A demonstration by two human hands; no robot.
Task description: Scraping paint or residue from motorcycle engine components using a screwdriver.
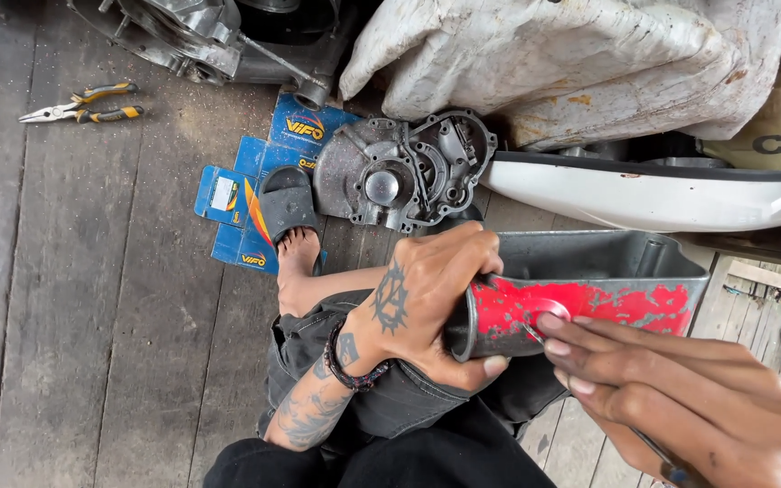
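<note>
My left hand point(431, 303) grips the near end of a grey metal housing point(589, 294) whose face carries flaking red paint. It rests on my lap. My right hand point(671, 398) holds a thin tool point(653, 452) like a pen, its tip touching the red face near the round boss. Fingers of the right hand rest against the lower edge of the housing.
A grey engine cover point(404, 172) lies on the wooden floor beside my sandalled foot point(289, 212) and a flattened blue cardboard box point(264, 163). Pliers point(83, 104) lie at the far left. An engine block point(192, 32), a white sack point(580, 54) and a white panel point(653, 194) stand behind.
</note>
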